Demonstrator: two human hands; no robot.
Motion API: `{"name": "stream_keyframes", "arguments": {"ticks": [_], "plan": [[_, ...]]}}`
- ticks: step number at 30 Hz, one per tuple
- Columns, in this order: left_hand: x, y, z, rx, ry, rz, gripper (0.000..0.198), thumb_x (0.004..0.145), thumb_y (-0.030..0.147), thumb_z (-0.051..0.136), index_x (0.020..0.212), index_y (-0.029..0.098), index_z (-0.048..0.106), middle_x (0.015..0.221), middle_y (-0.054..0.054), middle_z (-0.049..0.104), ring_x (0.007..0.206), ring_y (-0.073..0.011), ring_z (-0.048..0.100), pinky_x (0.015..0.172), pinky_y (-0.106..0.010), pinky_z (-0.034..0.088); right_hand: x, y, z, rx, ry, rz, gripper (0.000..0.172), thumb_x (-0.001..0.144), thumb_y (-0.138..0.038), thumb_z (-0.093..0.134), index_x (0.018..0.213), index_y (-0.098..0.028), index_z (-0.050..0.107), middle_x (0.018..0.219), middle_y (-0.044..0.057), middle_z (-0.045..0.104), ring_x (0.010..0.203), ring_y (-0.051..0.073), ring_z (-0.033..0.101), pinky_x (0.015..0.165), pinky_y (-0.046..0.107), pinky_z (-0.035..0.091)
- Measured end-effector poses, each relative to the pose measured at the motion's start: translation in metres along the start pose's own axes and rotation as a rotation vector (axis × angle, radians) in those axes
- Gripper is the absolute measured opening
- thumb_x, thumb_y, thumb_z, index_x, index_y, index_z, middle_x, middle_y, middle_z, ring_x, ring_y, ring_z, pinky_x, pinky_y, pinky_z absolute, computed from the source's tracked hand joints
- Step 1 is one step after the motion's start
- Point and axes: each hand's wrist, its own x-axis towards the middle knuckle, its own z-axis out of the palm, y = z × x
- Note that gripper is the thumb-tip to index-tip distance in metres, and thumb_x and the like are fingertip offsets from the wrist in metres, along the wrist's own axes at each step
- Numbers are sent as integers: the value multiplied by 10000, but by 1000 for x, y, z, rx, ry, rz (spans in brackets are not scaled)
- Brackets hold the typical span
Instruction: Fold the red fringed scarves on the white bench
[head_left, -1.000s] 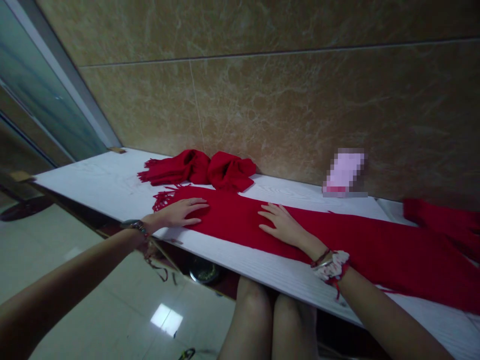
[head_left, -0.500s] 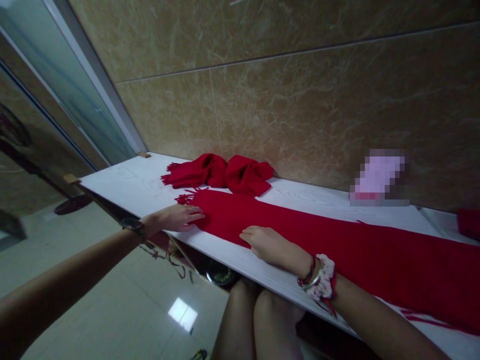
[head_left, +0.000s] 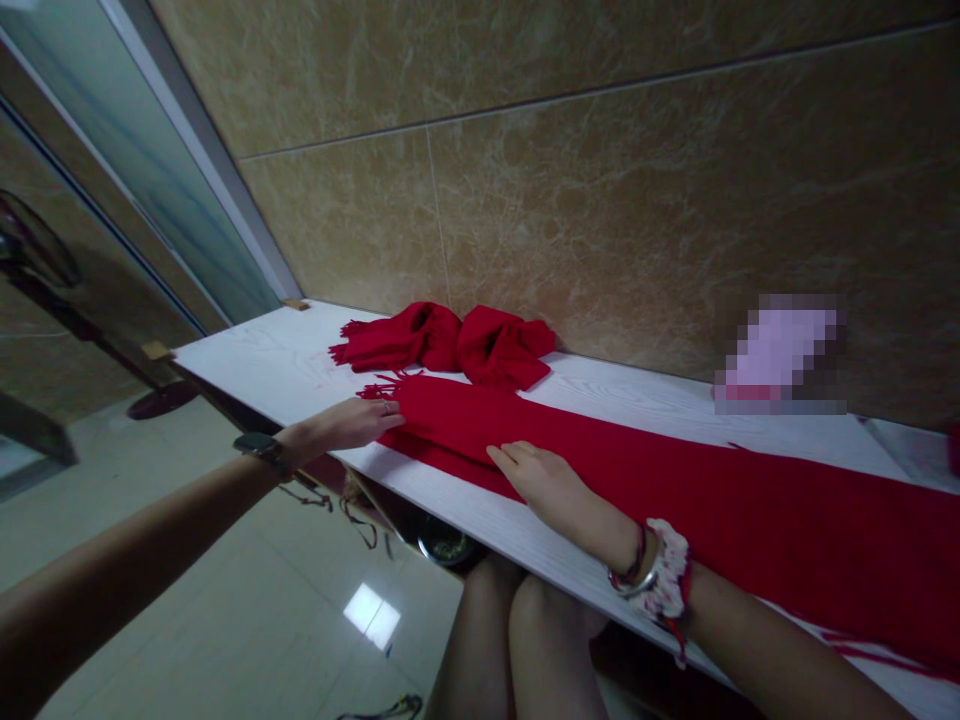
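A long red scarf with fringed ends lies stretched along a white tabletop. Near its left fringed end, my left hand has its fingers closed on the scarf's near edge. My right hand grips the same edge further right, fingers bent over the cloth, the thumb mostly hidden. Between the two hands the edge is raised and turned back, with a dark crease and a strip of red cloth showing beneath it. Behind lies a second red scarf, loosely twisted, its fringe pointing left.
A tiled wall runs along the table's back. A blurred pinkish item stands against it at right. Below the table are a round bowl-like container and my knees. A stand fan is at far left.
Both hands have drawn the scarf's near edge up and slightly away from me, so a fold now shows between them. The view has shifted slightly.
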Motion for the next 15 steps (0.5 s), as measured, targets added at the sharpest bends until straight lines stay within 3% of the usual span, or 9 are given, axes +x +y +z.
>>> {"name": "stream_keyframes", "arguments": {"ticks": [4,9,15], "plan": [[-3,3,-1,21,-58,2,354,792,13,361,1026,168,577,982,-86,619,822,-164,602,689,-241,471,3,-2,-3,-65,-33,60,329,825,-33,388,1113,-93,536,1060,159,611,968,230,571,810,336,461],[-8,4,1,24,-75,-37,349,788,7,355,997,168,583,977,-83,627,839,-162,603,708,-241,470,-2,2,-3,60,-40,-49,309,811,-18,400,1025,-135,590,1002,108,649,943,182,599,817,281,452],[-9,5,1,-32,-92,22,304,758,2,387,920,153,595,935,-84,633,839,-164,596,711,-238,460,-4,3,6,125,-69,-152,298,800,-29,427,1006,-141,609,993,100,658,961,172,594,836,271,433]]}}
